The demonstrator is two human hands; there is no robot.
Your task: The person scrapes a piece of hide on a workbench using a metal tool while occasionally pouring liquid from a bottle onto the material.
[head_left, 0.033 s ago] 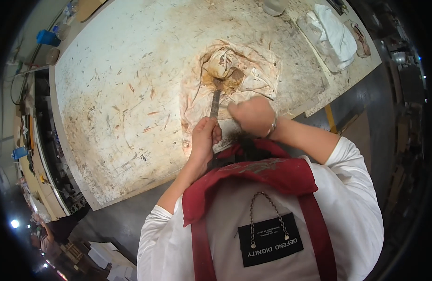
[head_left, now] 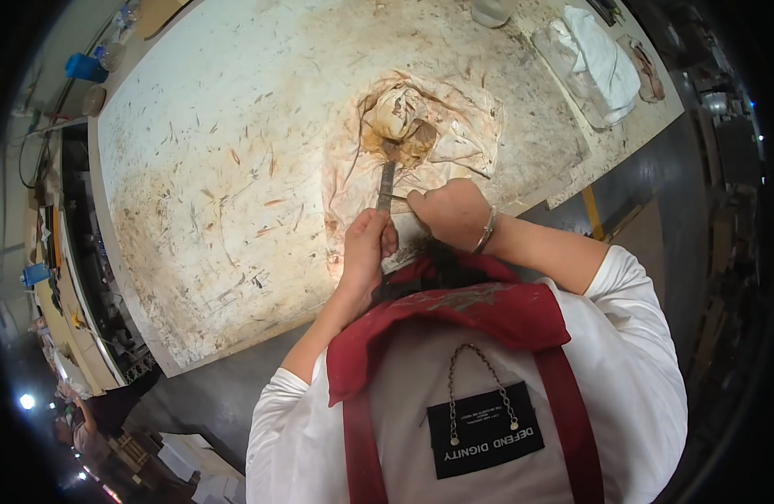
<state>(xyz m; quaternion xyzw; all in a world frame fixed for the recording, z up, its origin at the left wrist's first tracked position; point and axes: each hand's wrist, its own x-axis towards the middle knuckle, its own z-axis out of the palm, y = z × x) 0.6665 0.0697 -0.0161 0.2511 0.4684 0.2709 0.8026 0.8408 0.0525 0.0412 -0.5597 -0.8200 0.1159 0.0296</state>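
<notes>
Left hand (head_left: 372, 238) grips dark strip (head_left: 387, 181) | right hand (head_left: 456, 213) grips perhaps a thin tool (head_left: 399, 198), meeting strip | work judged under way, unfinished

The near end of the grey strip (head_left: 385, 186) is hidden in the left hand (head_left: 368, 244). The right hand (head_left: 452, 212) covers most of a thin dark tool (head_left: 400, 198); its kind cannot be told. At the far side, the view's edge cuts off a translucent tub (head_left: 491, 10). Another person (head_left: 89, 422), near left, is blurred.
</notes>
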